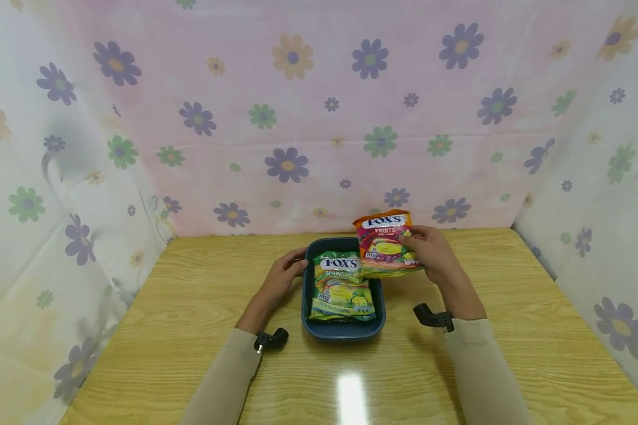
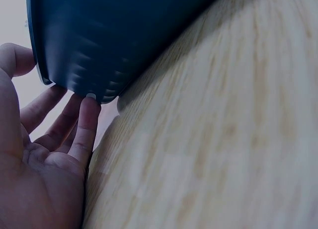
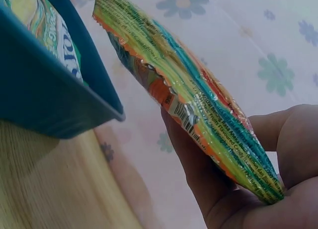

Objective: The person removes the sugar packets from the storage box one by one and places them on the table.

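Note:
My right hand [image 1: 437, 251] holds an orange and red Fox's Fruits candy bag [image 1: 381, 242] by its right side, thumb on the front and fingers behind. The bag hangs over the upper right corner of a dark blue plastic tub [image 1: 344, 338]; in the right wrist view the bag [image 3: 194, 100] shows edge-on beside the tub's wall [image 3: 30, 85]. Inside the tub lies a green Fox's Spring Tea candy bag [image 1: 341, 292], face up. My left hand [image 1: 283, 274] grips the tub's upper left side, thumb at the rim and fingertips [image 2: 89, 107] against the outer wall.
The tub stands on a wood-grain table [image 1: 218, 307]. A flower-printed cloth [image 1: 329, 118] rises behind the table and along both sides. Each wrist wears a small black camera, one on the left [image 1: 271, 340] and one on the right [image 1: 433, 317].

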`<state>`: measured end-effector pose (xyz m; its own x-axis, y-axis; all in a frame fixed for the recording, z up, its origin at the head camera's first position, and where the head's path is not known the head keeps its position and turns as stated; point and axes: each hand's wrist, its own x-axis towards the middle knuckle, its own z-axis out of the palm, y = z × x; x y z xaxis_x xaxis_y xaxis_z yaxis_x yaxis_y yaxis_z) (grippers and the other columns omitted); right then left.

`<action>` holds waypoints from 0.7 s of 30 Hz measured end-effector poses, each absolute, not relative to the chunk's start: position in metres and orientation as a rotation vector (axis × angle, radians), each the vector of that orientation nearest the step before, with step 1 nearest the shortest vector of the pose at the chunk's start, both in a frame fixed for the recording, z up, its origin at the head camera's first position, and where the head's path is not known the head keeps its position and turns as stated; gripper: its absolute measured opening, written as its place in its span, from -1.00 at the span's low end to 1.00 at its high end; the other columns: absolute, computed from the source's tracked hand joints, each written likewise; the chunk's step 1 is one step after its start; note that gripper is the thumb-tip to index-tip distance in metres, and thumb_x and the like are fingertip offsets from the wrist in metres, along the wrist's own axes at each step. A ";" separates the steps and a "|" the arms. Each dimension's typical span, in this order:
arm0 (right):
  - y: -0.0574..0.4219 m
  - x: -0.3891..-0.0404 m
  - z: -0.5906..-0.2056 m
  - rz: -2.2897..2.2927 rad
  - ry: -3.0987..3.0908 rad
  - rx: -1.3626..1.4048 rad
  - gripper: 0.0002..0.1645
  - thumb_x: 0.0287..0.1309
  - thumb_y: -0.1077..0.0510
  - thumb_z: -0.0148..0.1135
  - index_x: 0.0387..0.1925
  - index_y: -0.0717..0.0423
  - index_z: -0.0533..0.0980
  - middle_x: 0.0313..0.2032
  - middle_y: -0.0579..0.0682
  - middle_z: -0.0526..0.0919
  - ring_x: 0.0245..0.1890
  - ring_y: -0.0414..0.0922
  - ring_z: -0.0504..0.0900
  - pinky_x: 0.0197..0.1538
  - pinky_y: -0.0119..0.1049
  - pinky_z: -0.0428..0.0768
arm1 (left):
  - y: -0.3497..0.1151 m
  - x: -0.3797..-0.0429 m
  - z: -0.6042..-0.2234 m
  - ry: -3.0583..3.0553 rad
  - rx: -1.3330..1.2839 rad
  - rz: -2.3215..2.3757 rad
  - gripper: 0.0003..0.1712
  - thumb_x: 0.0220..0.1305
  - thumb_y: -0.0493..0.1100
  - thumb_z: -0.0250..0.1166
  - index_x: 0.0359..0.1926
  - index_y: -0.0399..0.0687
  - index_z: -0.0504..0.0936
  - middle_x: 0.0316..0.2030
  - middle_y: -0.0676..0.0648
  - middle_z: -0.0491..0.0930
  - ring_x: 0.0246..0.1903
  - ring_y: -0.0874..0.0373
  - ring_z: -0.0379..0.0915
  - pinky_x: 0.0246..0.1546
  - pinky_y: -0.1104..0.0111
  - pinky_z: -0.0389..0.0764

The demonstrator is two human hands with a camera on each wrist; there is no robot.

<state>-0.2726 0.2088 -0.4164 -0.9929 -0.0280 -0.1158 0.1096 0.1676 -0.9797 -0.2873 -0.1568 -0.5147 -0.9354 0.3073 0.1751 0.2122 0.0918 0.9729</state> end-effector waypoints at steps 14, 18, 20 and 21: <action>0.232 -0.283 -0.439 -2.037 2.300 0.151 -0.19 0.62 0.05 0.10 0.64 0.33 0.08 0.35 0.40 0.43 -0.25 -0.30 0.70 -0.16 -0.42 0.74 | -0.156 -0.286 -0.514 2.276 0.512 1.983 -0.50 0.67 -0.11 0.11 0.50 -0.08 0.47 0.35 -0.21 0.55 0.09 0.00 0.62 0.14 0.25 0.66; 0.238 -0.285 -0.446 -2.041 2.304 0.169 -0.20 0.62 0.04 0.11 0.64 0.32 0.10 0.33 0.37 0.46 -0.25 -0.31 0.70 -0.17 -0.41 0.75 | -0.156 -0.287 -0.514 2.280 0.513 1.978 -0.51 0.67 -0.12 0.11 0.50 -0.08 0.48 0.34 -0.19 0.56 0.10 -0.01 0.63 0.15 0.25 0.66; 0.242 -0.287 -0.450 -2.049 2.301 0.178 -0.20 0.61 0.03 0.12 0.63 0.32 0.12 0.29 0.33 0.49 -0.23 -0.31 0.70 -0.16 -0.41 0.74 | -0.156 -0.287 -0.514 2.284 0.516 1.975 -0.52 0.67 -0.13 0.10 0.49 -0.06 0.49 0.34 -0.18 0.57 0.10 0.00 0.63 0.16 0.24 0.66; 0.244 -0.287 -0.452 -2.054 2.296 0.180 -0.21 0.62 0.03 0.12 0.63 0.33 0.13 0.27 0.31 0.50 -0.22 -0.30 0.70 -0.15 -0.41 0.74 | -0.156 -0.288 -0.514 2.285 0.517 1.973 -0.52 0.68 -0.13 0.10 0.49 -0.06 0.49 0.33 -0.18 0.57 0.09 0.01 0.63 0.16 0.23 0.66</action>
<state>-0.2872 0.2437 -0.4523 -0.9917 0.0496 -0.1188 0.1236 0.1076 -0.9865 -0.2876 -0.1559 -0.5140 -0.9401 0.3019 0.1583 0.2006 0.1145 0.9730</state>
